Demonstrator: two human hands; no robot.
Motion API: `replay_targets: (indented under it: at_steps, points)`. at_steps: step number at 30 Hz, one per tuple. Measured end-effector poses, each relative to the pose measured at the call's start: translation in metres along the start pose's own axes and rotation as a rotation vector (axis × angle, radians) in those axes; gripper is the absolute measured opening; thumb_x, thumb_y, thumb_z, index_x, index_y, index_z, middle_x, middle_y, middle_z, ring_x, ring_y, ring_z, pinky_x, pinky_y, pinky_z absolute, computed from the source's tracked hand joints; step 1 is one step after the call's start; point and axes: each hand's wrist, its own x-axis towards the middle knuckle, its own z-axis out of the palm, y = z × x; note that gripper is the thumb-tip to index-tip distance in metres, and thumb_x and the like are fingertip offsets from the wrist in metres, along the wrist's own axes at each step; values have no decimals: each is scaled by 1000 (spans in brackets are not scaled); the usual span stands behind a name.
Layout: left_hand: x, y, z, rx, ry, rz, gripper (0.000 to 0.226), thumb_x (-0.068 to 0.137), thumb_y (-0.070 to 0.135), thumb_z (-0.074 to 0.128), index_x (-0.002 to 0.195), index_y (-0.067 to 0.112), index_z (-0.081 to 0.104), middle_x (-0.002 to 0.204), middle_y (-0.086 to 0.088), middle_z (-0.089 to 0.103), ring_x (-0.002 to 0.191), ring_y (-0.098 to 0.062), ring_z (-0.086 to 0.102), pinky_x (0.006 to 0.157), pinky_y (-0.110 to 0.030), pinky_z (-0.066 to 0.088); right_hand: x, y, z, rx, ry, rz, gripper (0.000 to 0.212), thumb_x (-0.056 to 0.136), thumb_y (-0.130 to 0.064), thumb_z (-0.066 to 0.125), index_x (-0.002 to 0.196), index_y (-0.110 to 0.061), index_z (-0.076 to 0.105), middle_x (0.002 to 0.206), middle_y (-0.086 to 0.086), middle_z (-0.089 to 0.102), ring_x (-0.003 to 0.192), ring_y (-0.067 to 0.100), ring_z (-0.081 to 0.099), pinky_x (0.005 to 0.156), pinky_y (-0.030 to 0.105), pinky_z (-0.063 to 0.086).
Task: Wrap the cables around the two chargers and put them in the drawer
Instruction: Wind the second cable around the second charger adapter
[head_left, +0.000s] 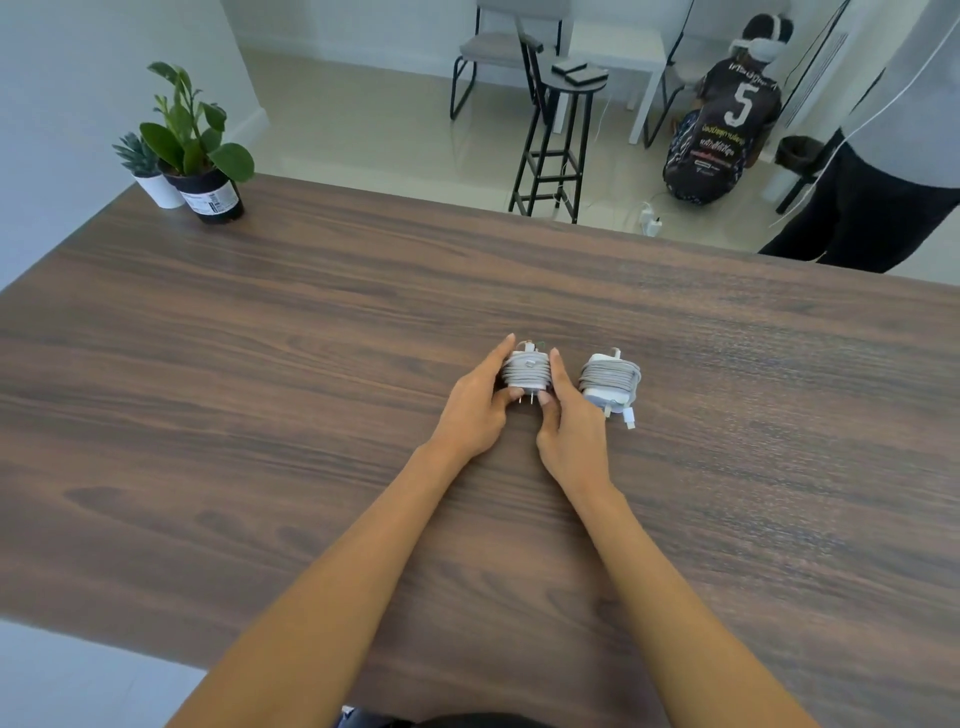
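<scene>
The left hand (475, 410) and right hand (569, 431) together pinch one white cable-wrapped charger (525, 373) mid-counter (260, 364); a second wrapped charger (610, 382) lies just beside. Two potted plants (182, 150) occupy the far-left corner.

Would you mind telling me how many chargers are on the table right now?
2. One charger, cable wound round it, sits between the left hand and right hand, which hold it. The second wrapped charger lies just right of them, untouched. None appears hidden.
</scene>
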Motion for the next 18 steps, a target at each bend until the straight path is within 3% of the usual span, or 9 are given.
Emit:
replay_targets:
  at_steps: [4,9,13,18]
  points:
    - [-3,1,-2,-1,-32,-47,67,90,2,57,148,14,24,147,-6,42,135,-16,40,110,-20,28,-2,1,1,-16,-10,0,52,95,-4,45,145,-10,30,120,10,63,109,23,57,90,11,31]
    - [-7,6,-7,78,-66,-73,66,91,6,57,148,10,23,148,-10,39,137,-21,37,112,-24,26,-1,-2,-6,-26,-53,-13,51,96,-4,43,145,-8,30,122,10,62,110,24,56,89,10,29]
    - [-15,12,-9,128,-99,-76,68,92,9,57,149,8,18,152,-10,33,140,-21,32,112,-23,22,-4,-6,-12,-75,-92,22,52,97,-8,43,146,-10,27,121,10,62,110,27,56,93,23,37]
    - [-41,10,-13,278,-122,-15,70,96,20,53,148,2,10,158,-13,14,146,-21,13,116,-24,11,-30,-16,-19,-186,-113,16,54,97,-14,43,148,-15,23,145,4,44,124,30,49,100,37,39]
